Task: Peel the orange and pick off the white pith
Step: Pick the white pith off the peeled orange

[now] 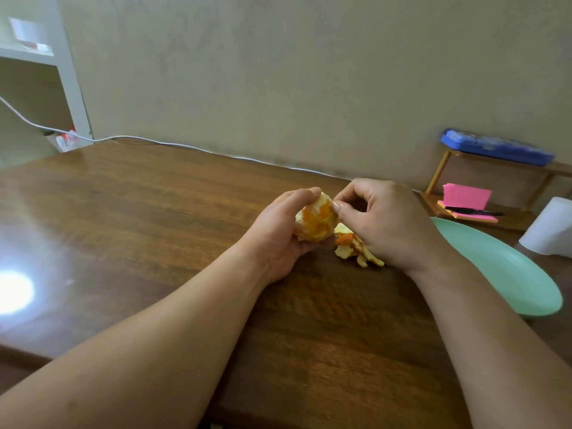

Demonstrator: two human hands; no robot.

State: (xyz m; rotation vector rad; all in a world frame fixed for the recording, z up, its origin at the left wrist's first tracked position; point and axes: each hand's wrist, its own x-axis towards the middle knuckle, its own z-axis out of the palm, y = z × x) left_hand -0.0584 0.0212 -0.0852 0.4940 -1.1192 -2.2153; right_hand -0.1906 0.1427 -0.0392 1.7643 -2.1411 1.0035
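— Wooden tabletop [154, 212] against a plain beige wall. Where is the fruit?

— The orange [315, 222] sits in the left hand [278, 239], just above the tabletop. The palm cups it from below and the fingers curl over its far side. Nearly all the rind looks gone: bare segments show, with pale patches of pith among them.

— And the other hand?

— The right hand [380, 224] is immediately right of the orange and touches it. Its thumb and forefinger pinch at the orange's upper right edge, and the remaining fingers are loosely curled. I judge this to be the pith-picking stage. The left hand seems to tilt the exposed face toward the picking fingertips [337, 207].

— Why are the scraps there?

— The peel pieces [356, 249] lie on the wood just below and right of the orange, probably dropped where they came off. A green plate [501, 274] lies farther right of the orange, apart from the scraps.

— What can't you make out?

— Whether a strand of pith is actually caught in the pinch, because it is too small to tell. The left fingers hide the orange's far side, and the right hand covers part of the peel heap. Well right of the orange, a white paper roll [551, 227] is cut off by the frame edge. Pink notes [465, 196] with a pen [473, 211] sit beneath a small rack holding a blurred blue case [495, 147].
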